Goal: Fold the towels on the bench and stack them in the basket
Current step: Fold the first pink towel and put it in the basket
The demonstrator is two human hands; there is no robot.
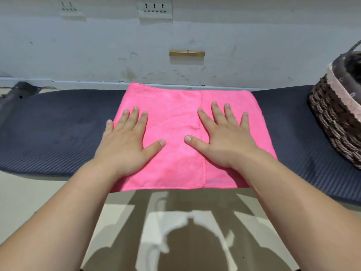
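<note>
Dark blue ribbed foam mat covered the bench, running along a scuffed white wall. Left hand lay flat, fingers straight and spread, palm pressing the left part of a bright pink folded microfibre towel; little finger reached just over the towel's left edge. The towel sat mid-bench, a folded flap edge running down its centre-right. Right hand was also flat and released, fingers splayed, pressing over that flap seam. Brown woven wicker basket with pale fabric liner stood at far right on the mat, apart from the towel.
</note>
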